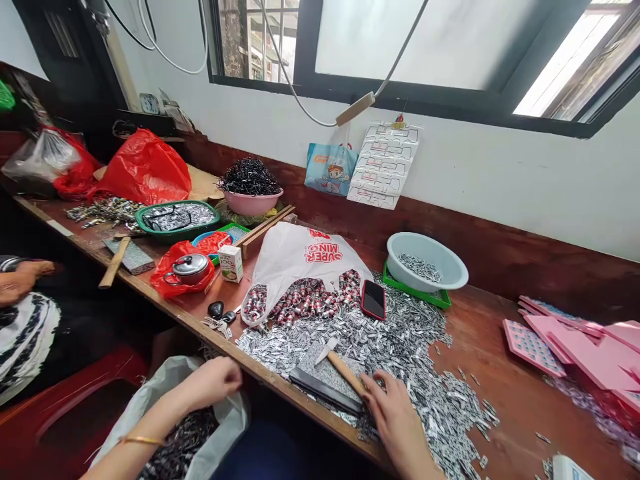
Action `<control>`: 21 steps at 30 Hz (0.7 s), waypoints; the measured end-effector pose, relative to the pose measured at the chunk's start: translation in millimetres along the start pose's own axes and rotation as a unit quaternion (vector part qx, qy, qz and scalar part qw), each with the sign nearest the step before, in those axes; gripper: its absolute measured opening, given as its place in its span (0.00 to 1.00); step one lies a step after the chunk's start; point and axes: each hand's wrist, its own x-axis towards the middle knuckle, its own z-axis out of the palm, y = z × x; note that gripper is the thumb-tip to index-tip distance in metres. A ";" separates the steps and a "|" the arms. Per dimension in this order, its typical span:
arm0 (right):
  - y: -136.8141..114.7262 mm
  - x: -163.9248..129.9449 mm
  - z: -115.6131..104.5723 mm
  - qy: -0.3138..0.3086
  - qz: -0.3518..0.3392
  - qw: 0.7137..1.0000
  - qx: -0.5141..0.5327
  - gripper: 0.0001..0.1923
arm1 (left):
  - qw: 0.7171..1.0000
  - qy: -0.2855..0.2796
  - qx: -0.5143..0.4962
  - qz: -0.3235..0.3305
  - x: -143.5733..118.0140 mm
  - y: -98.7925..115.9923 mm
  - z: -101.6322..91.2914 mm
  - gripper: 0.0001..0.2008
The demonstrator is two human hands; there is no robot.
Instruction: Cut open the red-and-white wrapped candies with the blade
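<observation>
My left hand (223,382) is closed, its fingers curled inward above a white sack (233,423) of dark stringy pieces (185,443). Whatever those fingers may hold is hidden. On the table, my right hand (395,413) reaches over loose metal pieces with fingers apart, at the end of a wooden-handled hammer (347,373). That hammer lies across a flat slab (309,363), its head pointing away from me. A long black bar (325,392) rests along the slab's near edge. Small silver metal clips (400,337) are heaped around it.
Behind the heap, a white plastic bag (295,257) spills red-and-silver pieces (310,300) beside a phone (373,300). A pale blue basin (425,260) stands back right; pink boards (585,347) lie far right. Keys (223,317) sit near the edge. Another person's hand (23,280) shows at left.
</observation>
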 end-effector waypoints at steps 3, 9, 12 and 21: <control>22.9 30.5 -6.0 -0.042 0.113 0.991 -0.048 0.13 | 0.980 0.114 0.143 0.083 40.3 45.4 26.3 0.09; 45.1 55.3 -3.2 -0.080 0.171 0.981 -0.038 0.07 | 0.959 0.207 0.160 0.107 106.3 84.3 53.4 0.05; 46.6 48.1 -2.5 -0.076 0.162 0.984 -0.011 0.08 | 0.967 0.203 0.102 0.119 116.3 72.7 47.6 0.03; 48.0 38.6 -7.7 0.031 0.210 0.968 0.133 0.17 | 0.962 0.142 -0.207 0.103 95.9 57.7 28.5 0.26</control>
